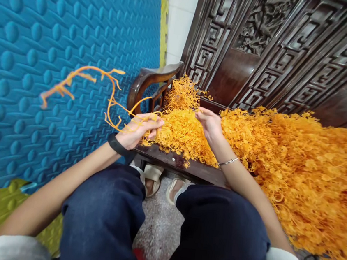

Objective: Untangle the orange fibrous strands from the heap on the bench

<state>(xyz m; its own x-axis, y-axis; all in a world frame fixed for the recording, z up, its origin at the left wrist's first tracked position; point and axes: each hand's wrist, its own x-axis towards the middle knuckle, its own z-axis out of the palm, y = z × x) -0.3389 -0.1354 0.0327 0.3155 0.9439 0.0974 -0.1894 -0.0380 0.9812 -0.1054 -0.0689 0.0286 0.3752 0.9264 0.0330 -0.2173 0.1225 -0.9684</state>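
Note:
My left hand (138, 130), a dark band at its wrist, is closed round a long, thin orange plastic stem (112, 94) with short side twigs. The stem arches up and to the left, over the blue mat. My right hand (210, 125), with a silver bangle, is raised above the orange pieces, fingers pressed together. Whatever is at its fingertips is too small to make out against the orange behind. Between and below both hands lies a heap of small, loose orange pieces (182, 133). Behind it stands a tangled bunch of orange stems (183, 92).
A far larger orange pile (317, 174) spreads along the dark wooden bench (194, 171) to the right. The bench has a curved armrest (157, 76) and a carved back (229, 74). A blue textured mat (63, 23) rises at left. My knees are close to the bench edge.

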